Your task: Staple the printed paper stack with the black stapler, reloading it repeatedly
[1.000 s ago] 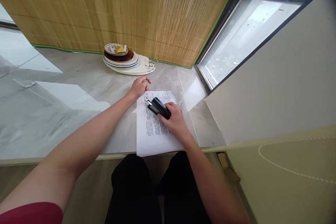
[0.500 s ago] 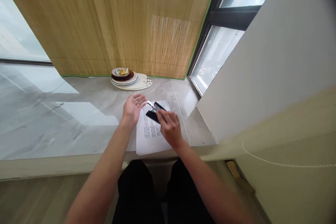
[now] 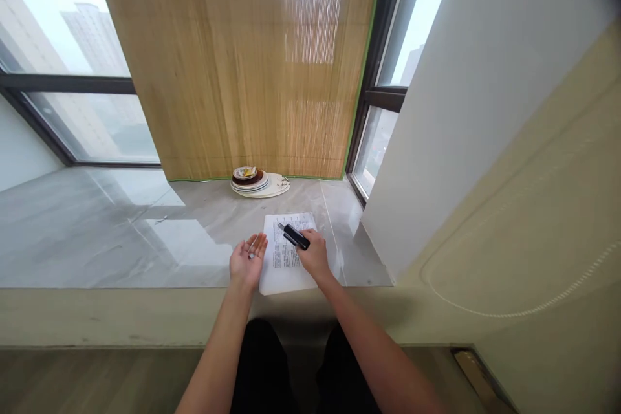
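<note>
My right hand [image 3: 314,255] is wrapped around the rear of a black stapler [image 3: 295,237]. The stapler's metal end points up and to the left, over a printed sheet of paper [image 3: 281,278]. Palm up and cupped, my left hand [image 3: 246,264] is beside the sheet's left edge, apart from the stapler. A small silvery piece [image 3: 251,256], perhaps staples, lies in that palm against the curled fingers; it is too small to make out fully.
A stack of plates [image 3: 252,182] stands on the marble sill [image 3: 145,252] at the back. Behind it leans a bamboo mat [image 3: 252,77] against the window. A white wall [image 3: 436,110] bounds the right side, with a hanging bead cord [image 3: 504,315].
The stapler, spread apart earlier, now looks folded together in my right hand. My left hand has drawn back from it and its fingers have curled up. The view has tilted upward.
</note>
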Motion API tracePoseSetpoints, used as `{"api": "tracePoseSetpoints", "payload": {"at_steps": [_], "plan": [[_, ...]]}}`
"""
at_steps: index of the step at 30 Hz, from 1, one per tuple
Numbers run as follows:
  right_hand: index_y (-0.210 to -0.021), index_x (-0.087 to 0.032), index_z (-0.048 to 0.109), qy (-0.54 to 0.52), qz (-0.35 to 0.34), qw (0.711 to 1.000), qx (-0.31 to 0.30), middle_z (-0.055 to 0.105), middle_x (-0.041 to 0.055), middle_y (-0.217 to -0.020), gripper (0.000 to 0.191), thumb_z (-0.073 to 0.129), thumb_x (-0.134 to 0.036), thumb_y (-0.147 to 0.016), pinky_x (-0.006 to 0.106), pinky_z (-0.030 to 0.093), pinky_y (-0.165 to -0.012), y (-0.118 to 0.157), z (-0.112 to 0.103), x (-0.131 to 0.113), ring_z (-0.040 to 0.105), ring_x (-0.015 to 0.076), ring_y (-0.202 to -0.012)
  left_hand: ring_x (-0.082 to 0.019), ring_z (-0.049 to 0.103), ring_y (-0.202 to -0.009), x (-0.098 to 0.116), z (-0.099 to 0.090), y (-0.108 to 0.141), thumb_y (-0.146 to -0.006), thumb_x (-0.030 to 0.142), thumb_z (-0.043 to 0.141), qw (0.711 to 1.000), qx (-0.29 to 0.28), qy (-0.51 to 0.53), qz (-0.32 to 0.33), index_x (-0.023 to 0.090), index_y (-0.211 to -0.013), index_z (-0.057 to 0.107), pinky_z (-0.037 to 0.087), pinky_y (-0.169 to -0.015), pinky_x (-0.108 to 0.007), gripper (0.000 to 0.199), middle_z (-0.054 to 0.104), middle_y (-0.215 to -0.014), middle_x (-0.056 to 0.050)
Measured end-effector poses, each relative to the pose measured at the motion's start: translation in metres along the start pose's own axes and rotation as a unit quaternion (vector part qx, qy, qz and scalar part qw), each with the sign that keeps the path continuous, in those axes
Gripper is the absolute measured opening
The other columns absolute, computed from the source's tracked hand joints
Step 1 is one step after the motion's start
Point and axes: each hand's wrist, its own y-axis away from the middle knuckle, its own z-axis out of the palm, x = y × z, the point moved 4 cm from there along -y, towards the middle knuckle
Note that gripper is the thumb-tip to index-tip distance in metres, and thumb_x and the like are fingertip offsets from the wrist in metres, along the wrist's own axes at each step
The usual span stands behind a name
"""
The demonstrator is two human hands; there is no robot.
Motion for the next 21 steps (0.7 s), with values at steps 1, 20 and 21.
{"api": "tracePoseSetpoints", "payload": {"at_steps": [1,20,21], "plan": [[-0.102,-0.019,0.082,-0.018,0.037,0.999,-0.028,0.080,0.0081,-0.103,0.035,0.073,0.003,-0.077,0.042,0.058,-0.096,-0.003,0.005,0.005,0.073,0.0292,-0.100,-0.024,0.082,-0.094,-0.002,-0.002,0.009,-0.111,0.021,0.041,1.000,-0.016,0.007,0.001,0.004,-0.123,0.067,0.071,-0.084,-0.034,0.033,0.077,-0.104,-0.019],[-0.102,-0.027,0.087,-0.241,-0.153,0.957,-0.053,0.081,0.0051,-0.103,0.038,0.066,0.000,-0.085,0.038,0.061,-0.093,0.078,-0.019,-0.068,0.076,0.0246,-0.101,-0.030,0.076,-0.123,-0.058,-0.013,0.056,-0.107,0.053,0.051,0.967,-0.191,-0.168,0.027,0.017,-0.113,0.072,0.059,-0.113,-0.047,0.042,0.078,-0.126,-0.020],[-0.102,-0.027,0.086,-0.245,-0.142,0.958,-0.040,0.082,0.0050,-0.103,0.035,0.067,-0.003,-0.086,0.038,0.062,-0.092,0.075,-0.023,-0.062,0.077,0.0244,-0.099,-0.032,0.076,-0.121,-0.045,-0.015,0.044,-0.106,0.058,0.049,0.952,-0.177,-0.237,0.079,0.018,-0.110,0.070,0.059,-0.111,-0.051,0.045,0.079,-0.124,-0.020]]}}
